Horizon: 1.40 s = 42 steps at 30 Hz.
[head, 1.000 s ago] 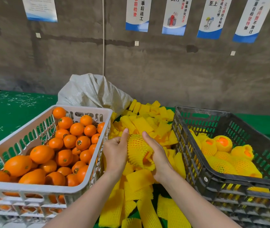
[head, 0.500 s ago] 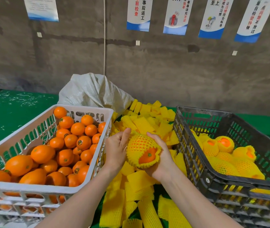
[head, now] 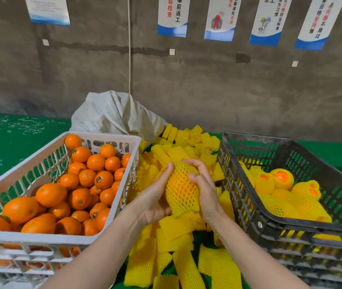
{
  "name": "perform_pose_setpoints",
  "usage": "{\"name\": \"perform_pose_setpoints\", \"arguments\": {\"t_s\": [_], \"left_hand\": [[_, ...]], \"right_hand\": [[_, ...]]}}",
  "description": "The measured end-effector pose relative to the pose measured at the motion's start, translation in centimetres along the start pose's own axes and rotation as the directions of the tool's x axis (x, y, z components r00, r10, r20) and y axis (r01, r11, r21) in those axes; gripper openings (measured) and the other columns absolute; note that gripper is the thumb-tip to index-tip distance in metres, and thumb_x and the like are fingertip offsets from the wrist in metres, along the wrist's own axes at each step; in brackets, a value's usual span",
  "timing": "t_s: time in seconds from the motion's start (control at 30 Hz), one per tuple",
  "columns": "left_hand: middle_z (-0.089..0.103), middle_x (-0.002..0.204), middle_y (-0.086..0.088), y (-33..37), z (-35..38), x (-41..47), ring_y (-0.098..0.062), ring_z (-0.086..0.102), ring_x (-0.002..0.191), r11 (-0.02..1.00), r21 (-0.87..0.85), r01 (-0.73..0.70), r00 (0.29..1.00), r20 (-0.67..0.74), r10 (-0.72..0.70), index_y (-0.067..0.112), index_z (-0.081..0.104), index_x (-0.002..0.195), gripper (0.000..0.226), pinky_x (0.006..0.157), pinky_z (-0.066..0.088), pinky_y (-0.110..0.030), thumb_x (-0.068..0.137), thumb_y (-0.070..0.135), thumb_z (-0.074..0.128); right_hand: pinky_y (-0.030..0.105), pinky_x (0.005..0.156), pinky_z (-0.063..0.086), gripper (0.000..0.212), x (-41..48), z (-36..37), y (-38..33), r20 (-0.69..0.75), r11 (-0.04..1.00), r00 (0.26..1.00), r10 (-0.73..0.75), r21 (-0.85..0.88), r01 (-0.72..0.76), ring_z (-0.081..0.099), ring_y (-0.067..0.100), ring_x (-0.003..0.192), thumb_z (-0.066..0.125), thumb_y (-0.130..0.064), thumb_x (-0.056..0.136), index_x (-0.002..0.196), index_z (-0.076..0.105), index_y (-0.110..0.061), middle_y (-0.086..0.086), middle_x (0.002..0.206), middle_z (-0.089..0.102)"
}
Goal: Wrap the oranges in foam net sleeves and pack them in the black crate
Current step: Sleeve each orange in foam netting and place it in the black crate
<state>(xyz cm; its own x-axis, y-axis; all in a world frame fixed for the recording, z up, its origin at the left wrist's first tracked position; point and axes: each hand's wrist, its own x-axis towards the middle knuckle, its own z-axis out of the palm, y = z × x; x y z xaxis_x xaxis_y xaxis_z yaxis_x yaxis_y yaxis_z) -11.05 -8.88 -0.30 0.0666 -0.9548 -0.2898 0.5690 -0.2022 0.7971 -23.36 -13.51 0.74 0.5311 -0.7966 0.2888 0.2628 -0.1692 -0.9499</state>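
A lane runs between the white crate (head: 40, 236) and the black crate (head: 255, 217), its floor heaped with loose foam sleeves (head: 186, 151). The left hand (head: 155, 197) and right hand (head: 206, 195), gripping the netted orange (head: 181, 190), fill its middle. A sack (head: 113, 115) closes the far end. The black crate's top is open above the wrapped oranges (head: 280, 195), which lie below its rim

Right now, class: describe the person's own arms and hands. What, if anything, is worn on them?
Nothing is worn. The left hand and right hand are bare: no gloves, no rings visible. The left forearm and right forearm are bare too; no sleeve reaches into view, and neither wrist carries a watch or band.
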Motion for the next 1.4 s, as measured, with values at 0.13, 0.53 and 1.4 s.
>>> {"name": "perform_pose_setpoints", "arguments": {"t_s": [0.13,0.53,1.4], "left_hand": [[0.070,0.111,-0.012,0.0,-0.1,0.1,-0.030,0.066,0.103,0.997,0.053,-0.051,0.997,-0.059,0.054,0.019,0.060,0.121,0.067,0.090,0.050,-0.048,0.064,0.054,0.067],[0.061,0.073,-0.006,-0.3,-0.1,0.7,-0.012,0.060,0.069,0.825,0.521,-0.219,0.873,-0.273,0.405,0.012,0.058,0.076,0.041,0.066,0.046,-0.024,0.095,0.046,0.047],[0.073,0.103,-0.003,-1.1,1.0,-0.2,-0.018,0.070,0.094,0.971,0.218,-0.096,0.995,0.014,0.095,0.018,0.062,0.113,0.047,0.069,0.058,-0.033,0.080,0.050,0.055]], "right_hand": [[0.021,0.085,0.044,0.035,-0.1,-0.5,0.7,-0.018,0.996,1.000,0.008,-0.088,-0.009,0.046,0.001,0.114,0.053,-0.023,0.083,0.114,0.046,-0.037,-0.007,0.127,0.047],[0.033,0.075,0.047,0.017,-0.9,0.6,2.1,-0.091,0.961,0.995,0.047,-0.266,-0.069,0.052,0.009,0.086,0.032,-0.023,0.101,0.101,0.047,-0.032,-0.007,0.094,0.053],[0.003,0.075,0.039,0.040,-0.8,-1.1,1.2,-0.026,0.910,1.000,-0.012,-0.414,0.000,0.043,-0.012,0.102,0.059,-0.036,0.089,0.123,0.038,-0.032,-0.027,0.112,0.042]]}}
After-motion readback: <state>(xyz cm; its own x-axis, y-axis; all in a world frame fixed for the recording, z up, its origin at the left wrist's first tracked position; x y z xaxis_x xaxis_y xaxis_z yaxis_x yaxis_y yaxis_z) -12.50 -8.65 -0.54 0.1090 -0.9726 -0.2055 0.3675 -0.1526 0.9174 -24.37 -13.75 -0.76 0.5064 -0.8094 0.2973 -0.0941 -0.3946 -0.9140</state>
